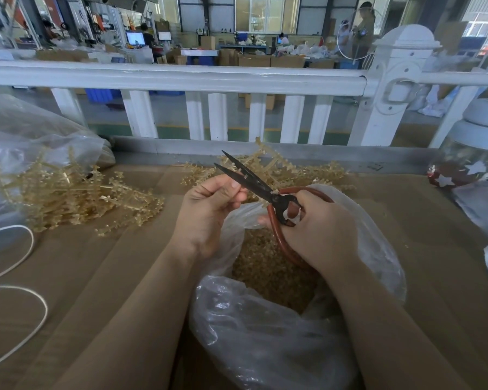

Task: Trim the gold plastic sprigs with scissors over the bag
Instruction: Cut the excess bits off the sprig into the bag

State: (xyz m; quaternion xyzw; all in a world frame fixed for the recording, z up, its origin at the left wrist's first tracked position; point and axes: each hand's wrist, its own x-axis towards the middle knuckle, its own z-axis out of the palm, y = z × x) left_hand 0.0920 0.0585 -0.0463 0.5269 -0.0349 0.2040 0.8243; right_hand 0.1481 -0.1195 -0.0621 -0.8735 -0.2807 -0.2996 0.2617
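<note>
Sitting well into the job, judging by the clear plastic bag (265, 319) at lower centre of the frame: already holds a deep layer of gold trimmings (268, 271), mouth open under both hands. Still plenty left, though. Spread across the left of the cardboard-covered worktop (110, 277), a large heap of untrimmed gold plastic sprigs (76, 201), partly spilling from a second clear bag (26, 130) at upper left; behind the hands at frame centre, a smaller pile of sprigs (293, 170) against the white railing (181, 77).

Held above the bag's mouth, the scissors (254, 184): red handle loops gripped by the right hand (319, 229), fingers curled through and around them, black blades parted and pointing to upper left. Left hand (209, 209) curled, thumb and fingertips pinched together right against the lower blade; cannot tell what, if anything, sits in that pinch — too small or hidden.

Looks like mid-cycle between pieces, with most of the stock apparently yet to be cut.
</note>
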